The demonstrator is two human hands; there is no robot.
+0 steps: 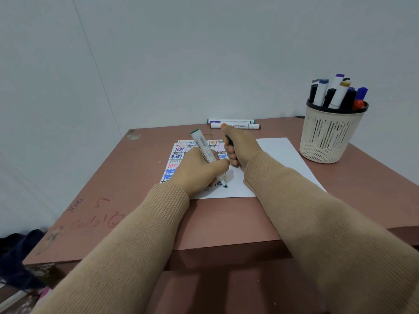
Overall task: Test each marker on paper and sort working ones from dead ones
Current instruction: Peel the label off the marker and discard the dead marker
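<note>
my left hand (199,172) grips the marker (202,146), hiding some "test" rows on the paper (278,152). my right hand (241,147) clenches a half-hidden green piece (229,140).

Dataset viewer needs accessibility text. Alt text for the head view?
The left hand holds a green marker, tip on a paper sheet bearing coloured "test" words; the right hand grips a green cap. Two markers lie on the table beyond the sheet, and a basket of markers stands at right.

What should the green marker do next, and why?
Probably write "test": the left hand holds the marker tip-down on the paper, beside other test words, and the right hand grips what looks like its cap.
</note>
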